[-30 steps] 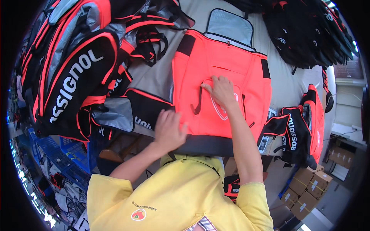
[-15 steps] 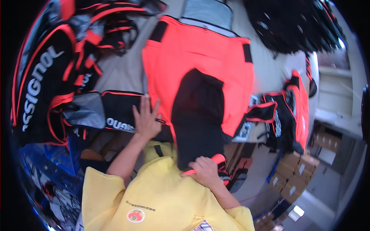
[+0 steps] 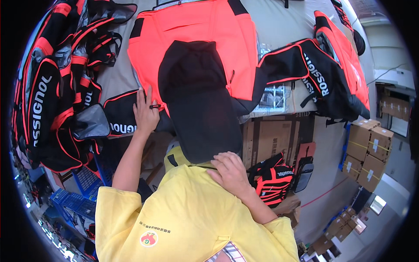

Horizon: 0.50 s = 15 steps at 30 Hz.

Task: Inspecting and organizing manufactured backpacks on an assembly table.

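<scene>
A bright orange bag [image 3: 205,43] lies flat on the grey table [image 3: 279,26] in front of me. A black fabric panel [image 3: 198,100] runs from its middle down over the table edge to my chest. My right hand [image 3: 229,172] grips the lower end of this black panel against my yellow shirt. My left hand [image 3: 145,114] lies flat with fingers spread on the bag's lower left corner, beside a small black zipper pull [image 3: 154,106].
A pile of black and orange bags [image 3: 56,87] fills the table's left side. Another black and orange bag [image 3: 327,74] lies at the right. Cardboard boxes [image 3: 369,146] stand on the floor at right, a small orange and black bag [image 3: 273,179] below the table, blue crates [image 3: 70,205] at lower left.
My right hand left the bag's middle and pulled the black panel out and down to my chest. My left hand stays pressed on the bag's lower left. The view shifted lower.
</scene>
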Each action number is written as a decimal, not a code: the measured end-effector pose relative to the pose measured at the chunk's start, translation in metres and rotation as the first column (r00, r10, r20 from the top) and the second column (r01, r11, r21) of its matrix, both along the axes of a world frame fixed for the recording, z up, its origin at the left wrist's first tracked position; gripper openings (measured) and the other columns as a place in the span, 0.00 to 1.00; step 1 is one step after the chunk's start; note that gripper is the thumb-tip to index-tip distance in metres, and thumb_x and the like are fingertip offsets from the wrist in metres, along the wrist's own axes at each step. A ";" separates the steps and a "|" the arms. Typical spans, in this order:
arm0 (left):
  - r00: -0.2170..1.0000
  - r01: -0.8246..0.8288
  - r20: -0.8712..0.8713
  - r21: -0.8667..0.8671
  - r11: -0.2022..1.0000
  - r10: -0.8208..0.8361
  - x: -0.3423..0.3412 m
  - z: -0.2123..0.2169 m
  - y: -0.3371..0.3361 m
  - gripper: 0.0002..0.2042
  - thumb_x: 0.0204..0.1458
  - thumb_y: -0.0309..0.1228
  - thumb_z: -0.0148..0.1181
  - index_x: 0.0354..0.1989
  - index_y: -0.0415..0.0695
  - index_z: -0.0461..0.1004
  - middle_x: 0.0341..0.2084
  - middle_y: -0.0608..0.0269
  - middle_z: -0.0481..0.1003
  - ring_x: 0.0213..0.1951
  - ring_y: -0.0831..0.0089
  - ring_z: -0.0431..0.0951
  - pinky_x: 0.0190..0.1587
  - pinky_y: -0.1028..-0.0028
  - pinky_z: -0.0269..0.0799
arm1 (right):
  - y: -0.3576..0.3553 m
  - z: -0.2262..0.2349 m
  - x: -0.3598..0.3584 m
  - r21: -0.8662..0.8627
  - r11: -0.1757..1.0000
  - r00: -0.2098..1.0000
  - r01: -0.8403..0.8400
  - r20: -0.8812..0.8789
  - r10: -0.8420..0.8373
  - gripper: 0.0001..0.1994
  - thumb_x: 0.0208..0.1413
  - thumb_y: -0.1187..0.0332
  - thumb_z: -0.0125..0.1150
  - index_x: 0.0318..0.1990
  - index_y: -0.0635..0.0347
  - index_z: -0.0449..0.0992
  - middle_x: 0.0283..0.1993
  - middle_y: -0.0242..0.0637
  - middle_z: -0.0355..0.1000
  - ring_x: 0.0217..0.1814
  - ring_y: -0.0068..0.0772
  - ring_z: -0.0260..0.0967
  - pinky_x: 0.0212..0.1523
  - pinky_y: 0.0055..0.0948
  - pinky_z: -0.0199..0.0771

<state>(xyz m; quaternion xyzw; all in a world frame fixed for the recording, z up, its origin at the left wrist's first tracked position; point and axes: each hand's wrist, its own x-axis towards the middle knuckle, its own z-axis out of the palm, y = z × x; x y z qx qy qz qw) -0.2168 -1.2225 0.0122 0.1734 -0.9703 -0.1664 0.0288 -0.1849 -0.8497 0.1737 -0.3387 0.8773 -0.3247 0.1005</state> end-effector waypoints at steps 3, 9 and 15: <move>1.000 0.016 -0.021 -0.009 1.000 -0.016 0.004 0.000 -0.009 0.33 0.68 0.38 0.49 0.82 0.55 0.53 0.79 0.40 0.51 0.79 0.41 0.52 0.70 0.30 0.56 | 0.008 -0.002 0.007 -0.021 1.000 1.000 0.013 -0.028 -0.014 0.16 0.55 0.61 0.76 0.44 0.63 0.83 0.52 0.43 0.79 0.60 0.47 0.75 0.65 0.50 0.75; 0.989 -0.057 0.129 -0.133 0.989 0.075 -0.024 0.059 0.003 0.31 0.60 0.31 0.57 0.75 0.46 0.65 0.73 0.38 0.59 0.75 0.40 0.59 0.69 0.34 0.61 | 0.002 -0.011 0.000 -0.047 0.999 0.999 0.007 -0.037 -0.009 0.14 0.56 0.64 0.75 0.45 0.64 0.83 0.51 0.45 0.80 0.60 0.48 0.77 0.66 0.50 0.75; 0.872 0.287 -0.456 0.181 0.941 -0.178 -0.064 0.129 0.080 0.19 0.57 0.25 0.60 0.58 0.35 0.75 0.60 0.46 0.74 0.64 0.41 0.72 0.68 0.47 0.65 | -0.023 -0.006 -0.049 0.078 0.996 0.987 0.031 0.156 -0.043 0.11 0.59 0.68 0.72 0.46 0.64 0.84 0.46 0.43 0.82 0.53 0.45 0.80 0.57 0.43 0.79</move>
